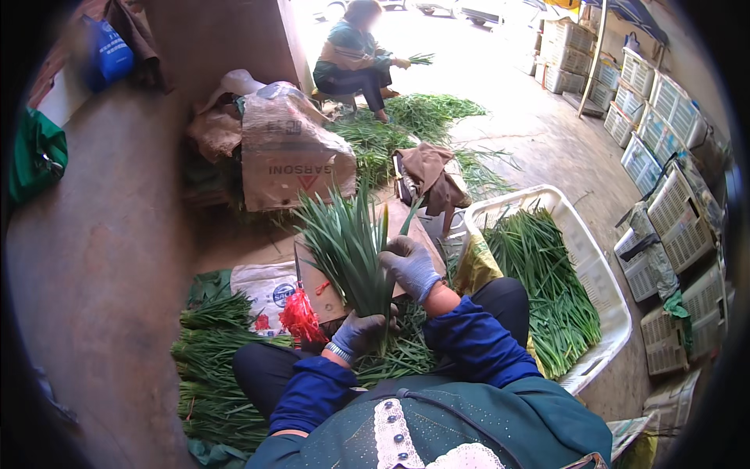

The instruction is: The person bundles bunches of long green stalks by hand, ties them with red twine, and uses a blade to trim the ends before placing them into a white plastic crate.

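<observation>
A thick bunch of garlic chives (pixel 348 254), long flat green leaves, stands upright before my lap. Wrapped round its lower end is my gloved left hand (pixel 355 336), closed. My gloved right hand (pixel 412 268) is closed at the right side of the bunch, and a single chive leaf (pixel 408 219) sticks up from its fingers. Under the bunch, loose chives (pixel 406 356) lie between my knees. Red plastic strips (pixel 299 316) hang in a tuft beside a board (pixel 316 285), left of the bunch.
On my right stands a white crate (pixel 621 313) filled with chives (pixel 543 289). Bundled chives (pixel 215 375) lie at my left. Ahead are a carton (pixel 293 156), a brown cloth (pixel 430 172) and a seated person (pixel 355 55) by heaped greens (pixel 430 113). Stacked crates (pixel 676 203) line the right wall.
</observation>
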